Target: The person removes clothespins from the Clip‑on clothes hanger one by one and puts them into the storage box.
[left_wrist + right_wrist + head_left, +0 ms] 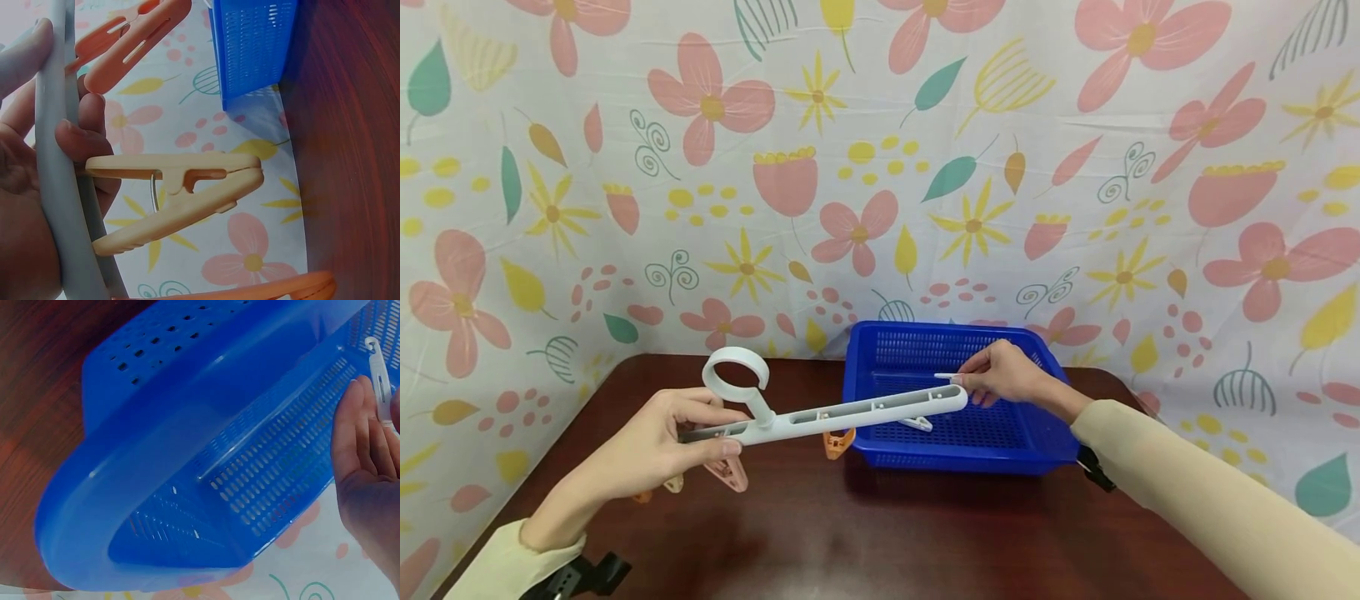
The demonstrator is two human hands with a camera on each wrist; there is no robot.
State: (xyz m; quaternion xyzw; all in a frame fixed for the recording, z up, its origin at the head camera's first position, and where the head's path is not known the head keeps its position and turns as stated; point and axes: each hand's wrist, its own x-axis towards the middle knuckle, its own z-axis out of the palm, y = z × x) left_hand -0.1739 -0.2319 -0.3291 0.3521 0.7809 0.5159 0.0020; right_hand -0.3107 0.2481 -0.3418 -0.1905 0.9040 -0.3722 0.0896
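Observation:
My left hand grips one end of a light grey clip hanger bar with an open ring hook standing on top. From the bar hang a pink clothespin, a beige clothespin and an orange clothespin. Another orange one shows partly below the left hand. A white clothespin appears under the bar's far part; whether it hangs or lies in the basket I cannot tell. Over the basket, close to the bar's right end, my right hand pinches a slim white clothespin.
A blue perforated basket stands on the dark reddish-brown table, behind and below the bar's right end. Close behind the table hangs a flower-patterned cloth, which also runs along the sides.

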